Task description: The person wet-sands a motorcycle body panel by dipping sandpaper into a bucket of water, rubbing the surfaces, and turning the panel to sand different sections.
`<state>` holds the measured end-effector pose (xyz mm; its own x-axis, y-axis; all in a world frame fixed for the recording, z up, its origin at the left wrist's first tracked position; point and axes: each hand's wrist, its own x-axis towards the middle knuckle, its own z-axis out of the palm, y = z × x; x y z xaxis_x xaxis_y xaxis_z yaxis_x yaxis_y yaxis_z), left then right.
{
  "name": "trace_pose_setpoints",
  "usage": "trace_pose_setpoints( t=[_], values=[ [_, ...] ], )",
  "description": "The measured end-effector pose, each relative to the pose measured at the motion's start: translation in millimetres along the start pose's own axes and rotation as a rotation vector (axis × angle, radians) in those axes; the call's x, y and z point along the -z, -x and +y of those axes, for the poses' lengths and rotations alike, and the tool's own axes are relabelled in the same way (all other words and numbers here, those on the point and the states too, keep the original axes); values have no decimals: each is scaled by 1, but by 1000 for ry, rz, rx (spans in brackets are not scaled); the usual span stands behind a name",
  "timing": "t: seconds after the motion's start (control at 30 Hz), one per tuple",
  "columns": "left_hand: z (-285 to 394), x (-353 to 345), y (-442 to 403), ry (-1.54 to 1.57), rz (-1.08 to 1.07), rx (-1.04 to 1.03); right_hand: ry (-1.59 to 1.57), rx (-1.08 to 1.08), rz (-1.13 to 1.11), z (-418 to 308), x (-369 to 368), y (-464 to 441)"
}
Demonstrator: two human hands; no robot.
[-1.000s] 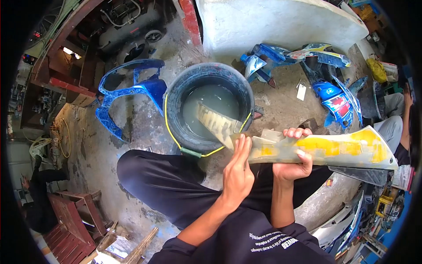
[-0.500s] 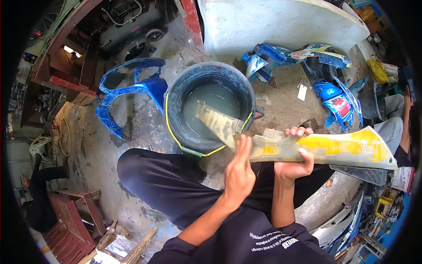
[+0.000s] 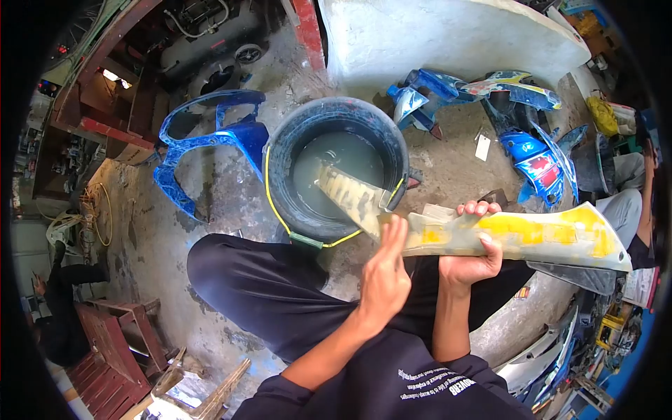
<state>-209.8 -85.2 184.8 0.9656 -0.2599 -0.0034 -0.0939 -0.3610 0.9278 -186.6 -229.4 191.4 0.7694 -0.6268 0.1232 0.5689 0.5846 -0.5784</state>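
A long body panel [image 3: 532, 234], grey and cream with yellow patches, lies slantwise in front of me. Its narrower mottled end reaches over the rim of a black bucket [image 3: 336, 105] and down toward the cloudy water [image 3: 322, 150]. My right hand [image 3: 472, 252] grips the panel near its middle, fingers over the far edge and thumb on the near face. Against the panel's bend rests my left hand [image 3: 385, 276], seen edge-on, fingers stretched out and together. Whatever may lie under its palm is hidden.
A blue fairing frame [image 3: 245, 143] lies left of the bucket. More blue fairings [image 3: 535, 161] lie on the floor at right, near a white wall [image 3: 448, 35]. A red wooden bench [image 3: 112, 343] stands lower left. Another person's leg [image 3: 626, 210] shows at the right edge.
My left hand has shifted slightly right along the panel. The view has moved a little; my right hand keeps its grip and the panel stays in place.
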Motion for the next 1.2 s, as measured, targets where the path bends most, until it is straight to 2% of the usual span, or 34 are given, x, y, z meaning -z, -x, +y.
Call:
trace_pose_setpoints(
  t=[0.07, 0.13, 0.2, 0.27, 0.33, 0.4, 0.5, 0.63, 0.8, 0.87, 0.9, 1.0, 1.1, 1.13, 1.2],
  values=[
    [-22, -5, -13, -27, 126, 97, 73, -7, -3, 2, 2, 2],
    [-9, -6, -13, -18, 135, 115, 85, 5, -33, 3, 2, -1],
    [13, -4, 5, 4, 14, -6, 42, -11, -23, 0, 0, 1],
    [3, -3, 1, -1, -5, -32, 33, -17, -29, 0, 2, 0],
    [-34, -1, -15, -47, 104, 129, 64, -13, -6, 0, 3, 1],
    [-36, -2, -14, -8, 118, 121, 38, -9, -3, -2, 4, -1],
    [6, 3, 7, -8, -19, 50, -11, -19, -2, -3, 8, 0],
    [-40, 3, -21, 23, 72, 185, -11, 2, -4, 1, 11, 0],
    [8, -3, 0, 49, -9, 0, -46, -25, 12, -5, 12, -4],
    [-9, -5, -10, -9, 72, 10, -27, -22, 24, -6, 14, -4],
    [-24, -6, -20, -55, 102, 110, -38, -22, 25, -6, 16, -3],
    [-45, 3, -33, -67, 25, 198, -53, -27, 30, -10, 20, -4],
    [-12, -2, -9, -96, -39, 50, -58, -28, 49, -11, 21, -6],
    [7, -1, -3, -25, -44, 35, -51, -16, 59, -12, 21, -8],
    [3, -1, -2, -29, -38, 29, -59, -13, 62, -12, 24, -9]
  ],
)
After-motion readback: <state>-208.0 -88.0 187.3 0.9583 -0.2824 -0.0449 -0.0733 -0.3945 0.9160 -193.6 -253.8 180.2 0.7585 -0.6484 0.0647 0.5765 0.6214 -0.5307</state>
